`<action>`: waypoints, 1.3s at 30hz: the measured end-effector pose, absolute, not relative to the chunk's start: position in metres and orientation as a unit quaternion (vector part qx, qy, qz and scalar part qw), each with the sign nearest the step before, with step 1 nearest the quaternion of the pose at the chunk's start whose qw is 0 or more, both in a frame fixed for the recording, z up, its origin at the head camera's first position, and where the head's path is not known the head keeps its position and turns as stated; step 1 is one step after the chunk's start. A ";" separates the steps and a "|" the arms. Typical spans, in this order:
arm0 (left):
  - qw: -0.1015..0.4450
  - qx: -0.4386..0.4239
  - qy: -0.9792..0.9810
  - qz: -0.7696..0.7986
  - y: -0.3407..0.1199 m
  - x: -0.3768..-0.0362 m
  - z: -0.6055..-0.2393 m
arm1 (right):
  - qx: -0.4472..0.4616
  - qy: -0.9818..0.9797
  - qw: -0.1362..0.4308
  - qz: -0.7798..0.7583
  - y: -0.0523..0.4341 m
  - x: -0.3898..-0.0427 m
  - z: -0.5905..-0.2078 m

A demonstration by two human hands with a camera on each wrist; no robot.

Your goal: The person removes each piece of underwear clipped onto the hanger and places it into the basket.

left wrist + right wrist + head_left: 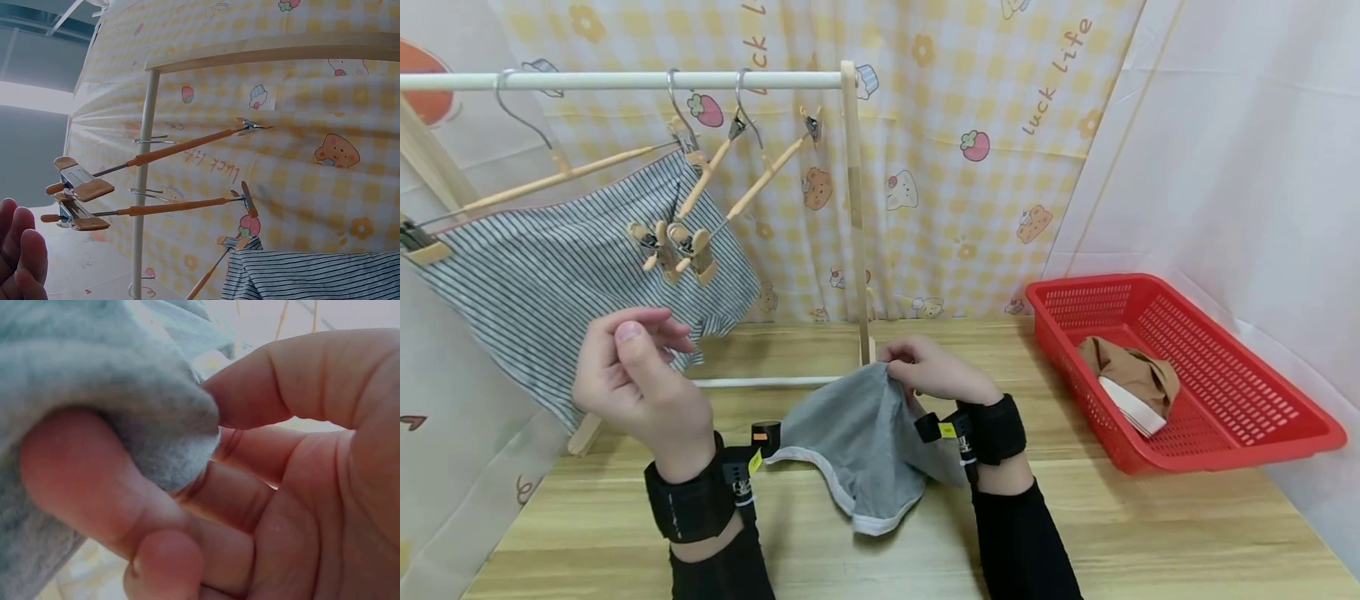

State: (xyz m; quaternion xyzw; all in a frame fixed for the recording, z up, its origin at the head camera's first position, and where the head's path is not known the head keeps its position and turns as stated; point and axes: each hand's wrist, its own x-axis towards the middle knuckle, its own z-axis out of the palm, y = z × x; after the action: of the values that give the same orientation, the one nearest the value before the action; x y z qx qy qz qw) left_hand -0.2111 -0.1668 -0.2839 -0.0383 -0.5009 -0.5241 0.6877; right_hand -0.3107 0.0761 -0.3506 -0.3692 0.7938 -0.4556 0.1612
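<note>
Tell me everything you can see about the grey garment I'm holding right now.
The grey garment looks like soft heathered knit shorts or briefs with a pale edge trim. It hangs crumpled over the wooden table, its lower edge seemingly resting on it. The right hand pinches its top edge between thumb and fingers. The left hand is raised apart from it and holds nothing.

Yellow checked curtain (970, 125) behind wooden table (1150, 533).
</note>
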 end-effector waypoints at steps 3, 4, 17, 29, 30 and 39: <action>0.688 -0.038 -0.502 -0.524 -0.167 -0.211 -0.284 | -0.349 0.797 0.147 -0.470 0.087 -0.311 -0.347; 0.687 -0.038 -0.502 -0.523 -0.167 -0.211 -0.284 | -0.344 0.797 0.141 -0.476 0.091 -0.310 -0.346; 0.682 -0.037 -0.501 -0.532 -0.166 -0.212 -0.284 | -0.300 0.802 0.079 -0.510 0.127 -0.311 -0.337; 0.667 -0.048 -0.525 -0.527 -0.167 -0.216 -0.289 | -0.252 0.819 0.018 -0.516 0.151 -0.305 -0.331; 0.665 -0.048 -0.527 -0.527 -0.168 -0.216 -0.290 | -0.251 0.819 0.013 -0.516 0.152 -0.305 -0.331; 0.662 -0.048 -0.535 -0.523 -0.167 -0.216 -0.289 | -0.226 0.802 -0.052 -0.550 0.163 -0.303 -0.331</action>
State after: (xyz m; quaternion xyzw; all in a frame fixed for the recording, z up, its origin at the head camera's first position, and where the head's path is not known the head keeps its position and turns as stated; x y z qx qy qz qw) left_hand -0.2161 -0.1668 -0.2895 -0.0476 -0.5348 -0.5232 0.6618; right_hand -0.3030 0.1634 -0.3310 -0.2256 0.8024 -0.5502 -0.0516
